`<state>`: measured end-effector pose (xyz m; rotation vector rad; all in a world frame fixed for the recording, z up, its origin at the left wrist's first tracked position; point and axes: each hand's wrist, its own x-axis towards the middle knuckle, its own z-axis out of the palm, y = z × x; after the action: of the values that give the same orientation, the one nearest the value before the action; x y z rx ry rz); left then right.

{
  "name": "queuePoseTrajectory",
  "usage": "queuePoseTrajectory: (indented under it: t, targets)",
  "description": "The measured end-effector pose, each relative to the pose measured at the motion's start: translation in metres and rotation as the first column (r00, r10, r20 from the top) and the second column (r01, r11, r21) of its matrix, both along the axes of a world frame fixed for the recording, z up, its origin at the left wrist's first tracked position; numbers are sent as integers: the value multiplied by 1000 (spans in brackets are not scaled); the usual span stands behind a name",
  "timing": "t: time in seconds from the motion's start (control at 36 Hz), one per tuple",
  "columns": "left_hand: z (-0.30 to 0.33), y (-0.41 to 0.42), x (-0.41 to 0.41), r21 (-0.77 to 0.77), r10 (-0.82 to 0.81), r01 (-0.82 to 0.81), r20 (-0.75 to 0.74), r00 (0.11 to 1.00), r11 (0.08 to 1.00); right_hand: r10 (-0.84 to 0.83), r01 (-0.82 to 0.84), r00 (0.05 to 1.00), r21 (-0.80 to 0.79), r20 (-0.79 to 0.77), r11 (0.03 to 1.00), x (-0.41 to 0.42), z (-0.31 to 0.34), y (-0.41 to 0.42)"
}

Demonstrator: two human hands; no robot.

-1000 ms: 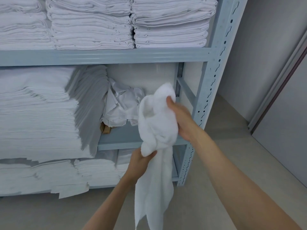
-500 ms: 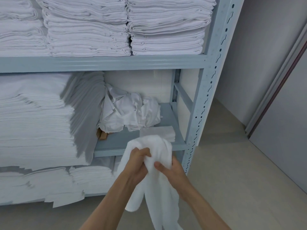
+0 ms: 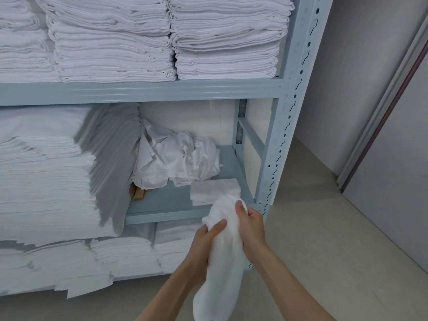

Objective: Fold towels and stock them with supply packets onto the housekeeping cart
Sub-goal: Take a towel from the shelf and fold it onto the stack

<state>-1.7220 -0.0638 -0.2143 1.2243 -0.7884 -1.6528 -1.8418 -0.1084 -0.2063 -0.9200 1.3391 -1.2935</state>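
Note:
A white towel [image 3: 222,274] hangs bunched in front of the shelf, held by both hands near its top. My left hand [image 3: 205,246] grips its left side with the thumb across the cloth. My right hand [image 3: 252,228] grips its right side, fingers wrapped behind. The towel's lower end droops toward the bottom of the view. On the middle shelf just behind it lies one small folded white towel [image 3: 215,189]. No cart and no supply packets are in view.
A grey-blue metal rack [image 3: 275,144] holds stacks of folded white linen [image 3: 111,42] on the upper shelf and at left. A crumpled white heap [image 3: 176,158] sits mid-shelf beside a small brown object [image 3: 137,194]. Bare floor [image 3: 324,228] and a wall lie right.
Both hands lowered the towel from shelf height to below the shelf edge, then shifted it right. The folded towel on the shelf came into view behind it.

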Motion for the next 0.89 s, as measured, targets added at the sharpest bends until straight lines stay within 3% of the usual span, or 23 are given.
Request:
queuePoseTrajectory:
  t: [0.06, 0.11, 0.28, 0.33, 0.42, 0.5, 0.61, 0.69, 0.89]
  targets:
    - [-1, -5, 2, -29, 70, -67, 102, 992, 997, 10, -11, 995, -11, -102, 1000, -2, -2, -3]
    - [-3, -9, 3, -44, 142, -137, 138, 980, 990, 20, -40, 951, -58, -307, 998, -6, -5, -5]
    - [-8, -17, 3, -57, 248, -244, 76, 966, 968, -111, -59, 799, -260, -591, 964, -14, -13, 2]
    - [-8, -17, 4, -76, 232, -230, 19, 973, 970, -33, -154, 759, -228, -651, 961, -16, -17, 4]
    - [-8, -18, 6, -88, 203, -206, -41, 978, 975, 135, -228, 792, -84, -595, 970, -16, -21, 6]
    - [-7, -17, 6, -87, 168, -176, -94, 981, 981, 147, -227, 783, -58, -604, 972, -15, -23, 7]
    - [-7, -16, 5, -44, 192, -202, -169, 967, 978, 76, -235, 715, -137, -695, 962, -10, -26, 13]
    - [-5, -16, 7, -51, 190, -205, -216, 958, 977, 41, -224, 758, -200, -652, 954, -5, -29, 20]
    - [-9, -12, 19, -106, 210, -217, -70, 975, 970, -260, -9, 778, -424, -572, 906, 8, -38, 32]
